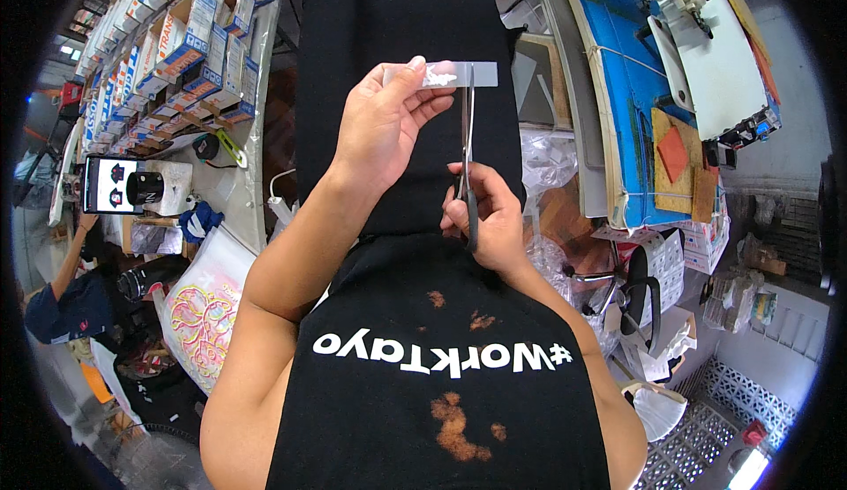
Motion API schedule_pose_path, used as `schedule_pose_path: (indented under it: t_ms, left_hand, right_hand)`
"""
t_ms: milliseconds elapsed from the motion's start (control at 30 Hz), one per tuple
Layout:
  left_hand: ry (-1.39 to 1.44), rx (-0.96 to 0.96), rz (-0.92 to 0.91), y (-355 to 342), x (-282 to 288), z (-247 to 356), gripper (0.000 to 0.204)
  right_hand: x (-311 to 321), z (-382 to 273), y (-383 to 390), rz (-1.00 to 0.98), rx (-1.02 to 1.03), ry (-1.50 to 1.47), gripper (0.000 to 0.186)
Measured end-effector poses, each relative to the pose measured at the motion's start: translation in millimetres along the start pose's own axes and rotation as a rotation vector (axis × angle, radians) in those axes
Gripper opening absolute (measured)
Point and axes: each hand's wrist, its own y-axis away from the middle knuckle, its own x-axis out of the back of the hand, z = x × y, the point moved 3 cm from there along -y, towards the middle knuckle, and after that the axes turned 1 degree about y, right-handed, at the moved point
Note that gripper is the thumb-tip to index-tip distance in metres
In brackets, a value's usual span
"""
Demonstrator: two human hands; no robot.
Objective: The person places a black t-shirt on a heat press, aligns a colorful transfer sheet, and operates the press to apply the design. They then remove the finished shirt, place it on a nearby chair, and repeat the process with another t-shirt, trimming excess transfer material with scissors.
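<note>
My left hand (384, 124) pinches a small translucent strip (483, 74) by its left end. White lettering or a white shape shows on the strip near my fingers. In my right hand (490, 216) is a pair of scissors (467, 146), pointing away from me. Its thin blades cross the strip right of the white shape, and its dark handles sit around my fingers. Whether the blades have cut into the strip I cannot tell. Below both hands lies a black cloth-like surface (397, 14).
Stacked cardboard boxes (190, 44) fill a shelf at the left, above a table with a screen (111, 184). Another person's arm (75, 252) reaches in there. A blue board (618, 93) and clear plastic wrap (547, 162) lie to the right. A black chair (642, 300) stands nearby.
</note>
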Motion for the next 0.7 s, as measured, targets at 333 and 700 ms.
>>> schedule_pose_path:
  t_ms: [333, 700]
  left_hand:
    - [-0.002, -0.031, -0.077, 5.3, -5.2, -2.4, 0.015]
    - [0.006, -0.027, -0.117, 4.2, -4.5, -4.6, 0.017]
  right_hand:
    - [-0.2, -1.1, -3.0, 0.002, -0.002, 0.023, 0.055]
    - [3.6, 1.9, 1.1, 0.044, -0.029, 0.062, 0.053]
